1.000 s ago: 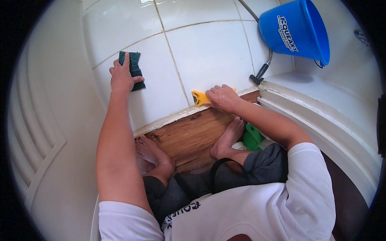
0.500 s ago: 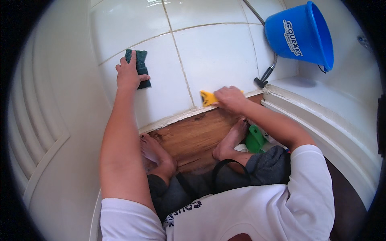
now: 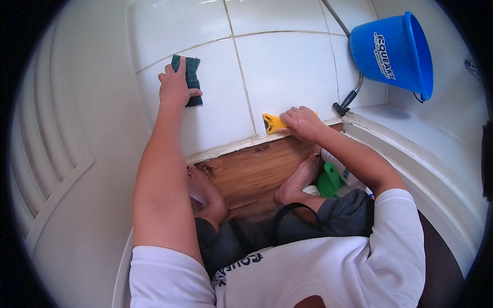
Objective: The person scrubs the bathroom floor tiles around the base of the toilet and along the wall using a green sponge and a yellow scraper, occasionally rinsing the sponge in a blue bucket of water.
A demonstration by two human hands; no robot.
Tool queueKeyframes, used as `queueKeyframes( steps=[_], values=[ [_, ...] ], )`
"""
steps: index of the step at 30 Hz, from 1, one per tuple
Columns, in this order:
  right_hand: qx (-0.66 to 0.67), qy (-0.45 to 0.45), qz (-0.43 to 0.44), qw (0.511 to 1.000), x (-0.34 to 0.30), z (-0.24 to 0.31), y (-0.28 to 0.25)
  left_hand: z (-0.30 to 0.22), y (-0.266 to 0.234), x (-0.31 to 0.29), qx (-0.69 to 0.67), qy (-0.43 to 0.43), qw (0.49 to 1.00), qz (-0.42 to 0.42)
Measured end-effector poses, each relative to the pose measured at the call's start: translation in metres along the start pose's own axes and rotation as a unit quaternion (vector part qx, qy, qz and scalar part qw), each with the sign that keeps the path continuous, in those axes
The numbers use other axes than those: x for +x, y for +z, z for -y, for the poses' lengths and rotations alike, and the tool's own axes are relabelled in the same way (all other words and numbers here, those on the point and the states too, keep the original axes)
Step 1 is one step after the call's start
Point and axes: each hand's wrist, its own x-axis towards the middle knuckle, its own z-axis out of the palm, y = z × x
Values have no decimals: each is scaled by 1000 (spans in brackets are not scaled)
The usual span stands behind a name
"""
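My left hand (image 3: 173, 88) lies over a dark green scouring pad (image 3: 192, 77) on the white floor tile, left of the middle. Its index finger stretches along the pad's top and the thumb rests across the right side. In my right hand (image 3: 304, 124) is a yellow scraper (image 3: 274, 123), its wide head with a dark patch pointing left. The scraper is low over the tile, close to the pale ledge (image 3: 226, 150) at the tile's near edge. My right fingers wrap its handle, and a yellow tip shows beyond them.
A blue bucket (image 3: 385, 54) lies tilted at the far right, beside a hose with a black nozzle (image 3: 341, 109). Closer in are a wooden board (image 3: 251, 177), my bare feet, a green plastic item (image 3: 328, 182) and a white bottle (image 3: 354, 177). A white panel (image 3: 108, 169) stands at left.
The whole view has shifted a little, so the scene sits farther right. Both hands keep nearly the same places on the tile, still holding the scouring pad and scraper.
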Motion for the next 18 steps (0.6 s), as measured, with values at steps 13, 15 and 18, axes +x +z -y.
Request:
queueKeyframes(
  steps=[13,15,18],
  values=[
    [45,-75,11,996,32,20,11,5,3,0,-32,0,999,-15],
    [43,-55,26,997,31,20,2,5,3,1,-37,2,999,-15],
    [45,-36,26,998,21,10,1,4,3,1,-43,3,999,-4]
  ],
)
